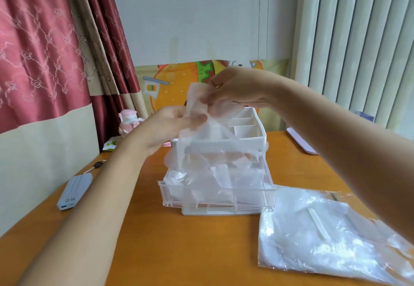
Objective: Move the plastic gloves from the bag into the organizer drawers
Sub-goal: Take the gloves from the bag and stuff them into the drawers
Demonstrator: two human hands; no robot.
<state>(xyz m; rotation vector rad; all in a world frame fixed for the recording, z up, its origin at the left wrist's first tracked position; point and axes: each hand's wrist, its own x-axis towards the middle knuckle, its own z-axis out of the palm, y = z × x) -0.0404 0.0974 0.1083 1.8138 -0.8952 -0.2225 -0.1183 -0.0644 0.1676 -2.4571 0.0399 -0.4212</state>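
Left hand: pinching the glove's lower edge, thumb on top.
Glove: stretched between both hands, above the drawer.
Drawer: open, gloves piled inside.
Right hand: fingertips clamped on the glove's top.
Bag: flat, far right.

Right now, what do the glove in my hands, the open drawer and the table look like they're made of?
The glove: thin filmy plastic, cloudy and see-through; it crumples and drapes limply. The drawer: hard clear plastic, glossy; its contents show through the front wall. The table: wood or wood-look laminate, orange-brown, smooth with a soft sheen; I cannot tell which.
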